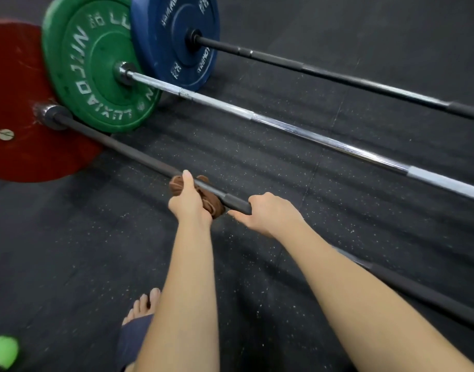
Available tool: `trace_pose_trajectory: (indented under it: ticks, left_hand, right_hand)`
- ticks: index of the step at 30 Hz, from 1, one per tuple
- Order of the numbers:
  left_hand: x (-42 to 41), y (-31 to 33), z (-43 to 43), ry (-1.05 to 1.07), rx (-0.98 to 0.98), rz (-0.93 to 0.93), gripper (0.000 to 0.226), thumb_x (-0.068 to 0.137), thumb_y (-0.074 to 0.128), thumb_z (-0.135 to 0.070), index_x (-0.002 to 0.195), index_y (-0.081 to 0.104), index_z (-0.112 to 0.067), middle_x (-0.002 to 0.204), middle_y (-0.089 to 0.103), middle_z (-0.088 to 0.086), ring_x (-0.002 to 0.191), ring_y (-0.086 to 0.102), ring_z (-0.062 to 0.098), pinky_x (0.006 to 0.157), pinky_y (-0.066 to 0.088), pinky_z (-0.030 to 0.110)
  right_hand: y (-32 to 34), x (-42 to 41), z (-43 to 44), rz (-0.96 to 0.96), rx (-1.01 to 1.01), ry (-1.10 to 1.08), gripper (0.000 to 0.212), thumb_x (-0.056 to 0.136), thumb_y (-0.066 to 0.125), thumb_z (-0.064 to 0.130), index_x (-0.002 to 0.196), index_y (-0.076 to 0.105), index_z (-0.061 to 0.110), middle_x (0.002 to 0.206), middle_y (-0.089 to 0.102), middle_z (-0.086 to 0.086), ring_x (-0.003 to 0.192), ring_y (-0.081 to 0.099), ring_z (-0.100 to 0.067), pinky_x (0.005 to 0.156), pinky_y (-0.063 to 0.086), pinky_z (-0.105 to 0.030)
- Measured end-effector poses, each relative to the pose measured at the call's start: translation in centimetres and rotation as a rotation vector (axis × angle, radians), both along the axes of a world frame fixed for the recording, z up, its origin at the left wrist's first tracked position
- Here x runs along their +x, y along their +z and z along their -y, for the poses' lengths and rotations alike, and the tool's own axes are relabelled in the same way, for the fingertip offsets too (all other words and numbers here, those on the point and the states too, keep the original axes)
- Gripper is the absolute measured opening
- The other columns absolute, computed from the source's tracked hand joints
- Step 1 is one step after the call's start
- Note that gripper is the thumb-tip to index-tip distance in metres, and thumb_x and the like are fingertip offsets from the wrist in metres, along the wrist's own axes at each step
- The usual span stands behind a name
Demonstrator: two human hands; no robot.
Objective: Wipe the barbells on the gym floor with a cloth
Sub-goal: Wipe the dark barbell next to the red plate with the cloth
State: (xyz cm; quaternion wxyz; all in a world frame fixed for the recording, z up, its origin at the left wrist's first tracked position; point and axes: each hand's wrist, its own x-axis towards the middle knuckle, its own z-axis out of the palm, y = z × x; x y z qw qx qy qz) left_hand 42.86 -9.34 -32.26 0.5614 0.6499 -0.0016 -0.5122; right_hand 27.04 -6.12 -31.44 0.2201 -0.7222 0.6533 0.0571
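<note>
Cloth (205,196), brown and bunched, is wrapped round the matte black shaft of the near barbell (117,146), right of its red plate (18,98), and gripped by the left hand (188,202). Just right of it, the shaft is clasped by the right hand (268,213).

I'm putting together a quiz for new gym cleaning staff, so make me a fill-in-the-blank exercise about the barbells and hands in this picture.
1. The left hand grips a ____ cloth on the nearest bar.
2. The right hand grips that bar too; the near plate on it is ____.
3. The middle plate, on the chrome bar, is ____.
4. The far plate, on the farthest bar, is ____.

Missing words: brown; red; green; blue.
</note>
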Motion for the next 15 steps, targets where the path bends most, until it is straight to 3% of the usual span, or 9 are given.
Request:
trace_pose_trajectory:
  ticks: [3, 7, 10, 13, 15]
  left_hand:
    - [-2.2, -0.8, -1.8, -0.040, 0.002, -0.033, 0.051, 0.090, 0.076, -0.047, 0.115, 0.056, -0.007, 0.098, 0.064, 0.002, 0.084, 0.069, 0.020, 0.078, 0.058, 0.038]
    - [-0.6, -0.8, -1.4, -0.125, -0.026, -0.065, 0.046, 0.088, 0.079, -0.045, 0.110, 0.065, -0.007, 0.101, 0.071, 0.005, 0.079, 0.073, 0.020, 0.067, 0.060, 0.035]
    - [2.1, -0.5, 0.5, -0.087, -0.045, -0.088, 0.057, 0.081, 0.085, -0.044, 0.120, 0.063, -0.009, 0.110, 0.074, 0.010, 0.083, 0.077, 0.026, 0.077, 0.063, 0.050]
    - [4.7, -0.6, 2.5, -0.043, -0.067, -0.123, 0.065, 0.078, 0.089, -0.042, 0.127, 0.061, -0.011, 0.111, 0.076, 0.012, 0.084, 0.077, 0.031, 0.076, 0.058, 0.067]
    - [4.7, 0.2, 2.5, -0.018, -0.063, -0.073, 0.055, 0.086, 0.083, -0.039, 0.125, 0.060, -0.009, 0.103, 0.075, 0.009, 0.083, 0.076, 0.025, 0.077, 0.062, 0.055]
  right_hand:
    - [-0.2, 0.0, 0.1, 0.004, 0.010, 0.009, 0.052, 0.093, 0.044, 0.072, 0.090, 0.056, 0.022, 0.080, 0.059, 0.003, 0.070, 0.061, -0.018, 0.070, 0.056, -0.037]
    - [-0.1, -0.7, 0.1, 0.067, 0.044, 0.031, 0.057, 0.091, 0.043, 0.077, 0.095, 0.055, 0.022, 0.083, 0.058, 0.004, 0.073, 0.060, -0.017, 0.068, 0.052, -0.035]
    - [0.2, -1.8, -0.8, 0.007, 0.038, 0.083, 0.061, 0.090, 0.039, 0.081, 0.101, 0.049, 0.022, 0.083, 0.055, 0.003, 0.075, 0.057, -0.020, 0.067, 0.048, -0.037]
    - [0.2, -4.2, -2.0, -0.072, 0.095, 0.081, 0.065, 0.088, 0.037, 0.083, 0.102, 0.048, 0.020, 0.087, 0.059, 0.001, 0.077, 0.059, -0.022, 0.071, 0.051, -0.038]
    - [0.1, -5.1, -2.5, -0.067, 0.155, 0.015, 0.065, 0.088, 0.040, 0.083, 0.098, 0.053, 0.020, 0.088, 0.064, -0.001, 0.071, 0.062, -0.020, 0.072, 0.054, -0.036]
